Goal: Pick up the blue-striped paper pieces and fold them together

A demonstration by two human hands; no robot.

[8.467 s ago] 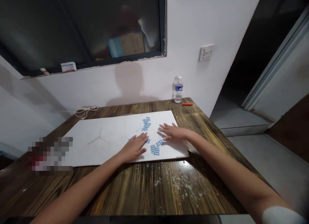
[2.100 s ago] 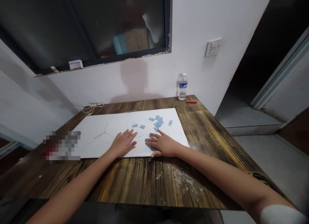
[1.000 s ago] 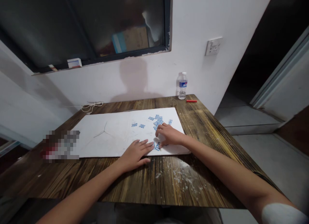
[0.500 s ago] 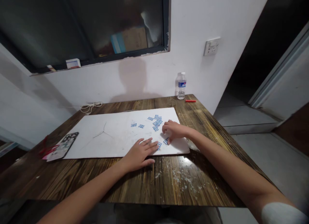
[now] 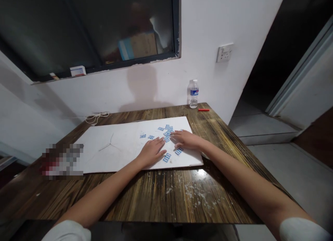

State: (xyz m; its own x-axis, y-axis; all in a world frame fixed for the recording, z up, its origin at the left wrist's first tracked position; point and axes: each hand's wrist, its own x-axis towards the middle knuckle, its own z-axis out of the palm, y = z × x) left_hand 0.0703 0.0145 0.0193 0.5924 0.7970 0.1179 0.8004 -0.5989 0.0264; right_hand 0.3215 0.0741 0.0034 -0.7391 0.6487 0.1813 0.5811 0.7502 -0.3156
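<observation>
On a white board (image 5: 127, 157) lie several small blue-and-white striped pieces, the kind of which I cannot make out. Most of them overlap in a pile (image 5: 168, 134) near the board's right end. My left hand (image 5: 152, 152) lies flat with its fingers stretched out, fingertips at the pile's near left edge. From the right, my right hand (image 5: 186, 139) reaches over the pile's edge, fingers extended and palm down. One loose piece (image 5: 167, 157) lies by my left thumb, and another piece (image 5: 179, 151) sits just below my right hand.
The board rests on a dark wooden table (image 5: 145, 196) with pale specks near its front. A water bottle (image 5: 194, 95) and a red pen-like stick (image 5: 203, 110) stand and lie at the back right. White cord (image 5: 96, 117) is coiled at the back left. A blurred patch covers the board's left end.
My left hand has moved up toward the pile, uncovering a loose piece. My right hand has shifted up to the pile and its curled fingers have straightened. The view has shifted slightly.
</observation>
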